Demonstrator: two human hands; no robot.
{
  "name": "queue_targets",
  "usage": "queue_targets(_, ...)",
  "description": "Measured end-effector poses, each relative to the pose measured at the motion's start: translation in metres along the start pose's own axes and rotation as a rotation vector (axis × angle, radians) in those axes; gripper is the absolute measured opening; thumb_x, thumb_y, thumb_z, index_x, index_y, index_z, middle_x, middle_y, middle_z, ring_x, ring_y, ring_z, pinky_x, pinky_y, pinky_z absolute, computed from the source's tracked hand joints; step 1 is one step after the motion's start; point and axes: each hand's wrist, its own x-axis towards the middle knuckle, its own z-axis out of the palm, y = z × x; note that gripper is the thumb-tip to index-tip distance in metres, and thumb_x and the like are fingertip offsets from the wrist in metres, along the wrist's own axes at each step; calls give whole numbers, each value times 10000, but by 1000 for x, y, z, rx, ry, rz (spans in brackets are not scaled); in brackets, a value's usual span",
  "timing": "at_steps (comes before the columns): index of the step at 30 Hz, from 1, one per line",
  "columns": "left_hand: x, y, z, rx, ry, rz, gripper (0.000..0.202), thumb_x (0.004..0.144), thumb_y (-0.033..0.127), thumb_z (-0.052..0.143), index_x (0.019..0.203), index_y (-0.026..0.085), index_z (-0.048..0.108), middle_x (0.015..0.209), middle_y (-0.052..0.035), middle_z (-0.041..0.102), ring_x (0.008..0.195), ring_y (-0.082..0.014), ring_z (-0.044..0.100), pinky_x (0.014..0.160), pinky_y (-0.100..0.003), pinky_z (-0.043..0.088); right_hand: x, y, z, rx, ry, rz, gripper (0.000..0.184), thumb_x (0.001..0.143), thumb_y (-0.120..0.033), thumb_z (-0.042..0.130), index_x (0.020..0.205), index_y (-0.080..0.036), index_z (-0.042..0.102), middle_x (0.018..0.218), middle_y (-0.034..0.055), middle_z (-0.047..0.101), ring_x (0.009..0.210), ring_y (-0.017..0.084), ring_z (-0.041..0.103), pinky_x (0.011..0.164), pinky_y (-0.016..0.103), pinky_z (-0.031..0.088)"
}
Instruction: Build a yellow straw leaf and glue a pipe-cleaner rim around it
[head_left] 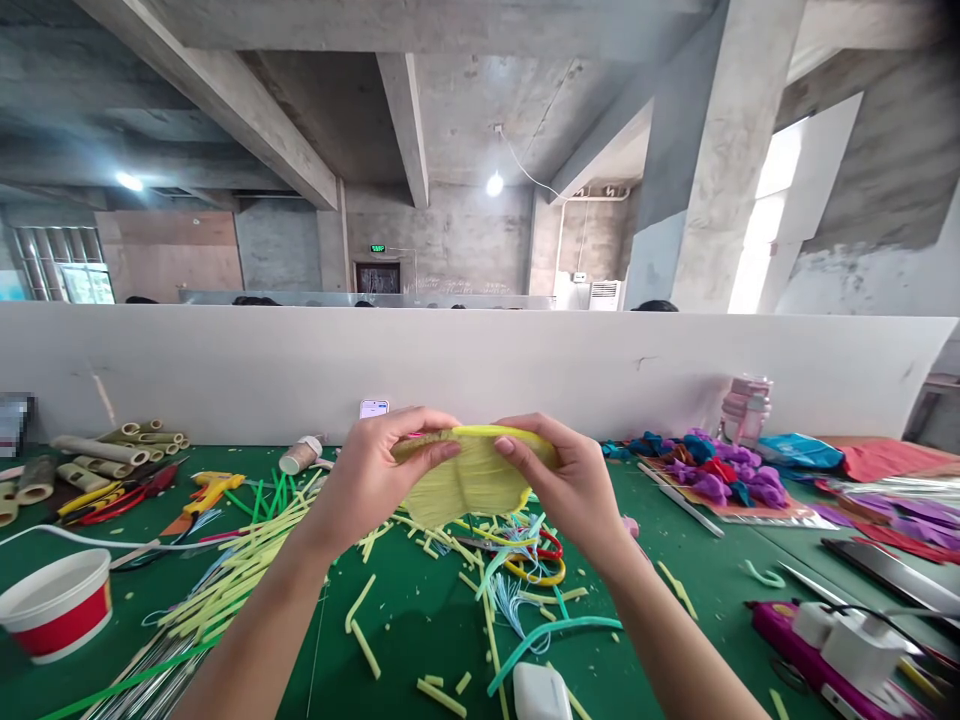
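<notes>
Between my two raised hands is a thin, wrinkled yellow-green sheet (pixel 469 485) that looks like crepe paper, with a brighter yellow strip along its top edge. My left hand (pixel 397 450) pinches the left end of that edge between thumb and fingers. At the other end, my right hand (pixel 544 460) grips the same edge, thumb on the near side. The lower part of the sheet hangs free over the table. Below it lie scissors with red and yellow handles (pixel 551 560), partly covered by pale blue threads (pixel 517 605) and a teal tube (pixel 551 630).
Yellow-green sticks (pixel 232 580), a yellow glue gun (pixel 210 492) and a paper cup (pixel 60 605) are on the left. A white case (pixel 540 692) lies in front. Purple flower-like pieces (pixel 709 480) and a power strip (pixel 799 650) are on the right. A white partition (pixel 480 360) stands behind.
</notes>
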Motion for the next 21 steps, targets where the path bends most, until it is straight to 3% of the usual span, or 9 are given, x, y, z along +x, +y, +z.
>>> queue_targets(4, -4, 8, -4, 96, 18, 131, 104, 903, 292, 658, 955, 240, 731, 881, 10, 720, 832, -130, 644, 727, -204, 495, -1, -5, -1, 133, -22, 53, 150, 869, -390, 677, 874, -256, 744, 799, -24, 724, 710, 113, 615, 598, 195, 445)
queue_targets(7, -6, 8, -6, 108, 10, 146, 105, 897, 283, 666, 958, 241, 741, 881, 12, 731, 788, -121, 646, 706, -204, 497, 0, -5, -2, 196, -48, 101, 169, 850, -403, 696, 857, -244, 755, 794, -14, 722, 707, 115, 604, 590, 193, 445)
queue_targets(11, -4, -1, -10, 77, 53, 15, 172, 870, 365, 688, 951, 234, 767, 910, -6, 762, 792, -153, 683, 688, -226, 533, 2, -1, -3, 273, -108, 169, 222, 845, -432, 695, 938, -242, 765, 835, 3, 727, 735, 123, 606, 605, 197, 451)
queue_targets(14, -3, -8, -13, 3, 75, -84, 256, 827, 407, 728, 1022, 249, 774, 1016, -20, 774, 876, -188, 712, 754, -249, 566, 2, 4, -4, 373, -102, 215, 263, 856, -449, 677, 989, -237, 759, 811, 13, 726, 744, 134, 623, 624, 210, 467)
queue_targets(17, -3, -9, -13, -79, 32, -130, 295, 804, 404, 752, 1053, 248, 766, 1047, -27, 772, 935, -203, 717, 799, -254, 578, 2, 6, -3, 369, -65, 233, 274, 843, -456, 687, 953, -217, 765, 743, 14, 707, 677, 130, 608, 576, 214, 452)
queue_targets(21, -1, -5, -7, -220, -40, -155, 234, 800, 384, 754, 944, 200, 750, 944, -29, 775, 856, -187, 727, 743, -233, 592, 1, 4, -1, 317, -26, 272, 289, 816, -467, 708, 909, -200, 765, 703, 9, 685, 633, 131, 591, 542, 222, 432)
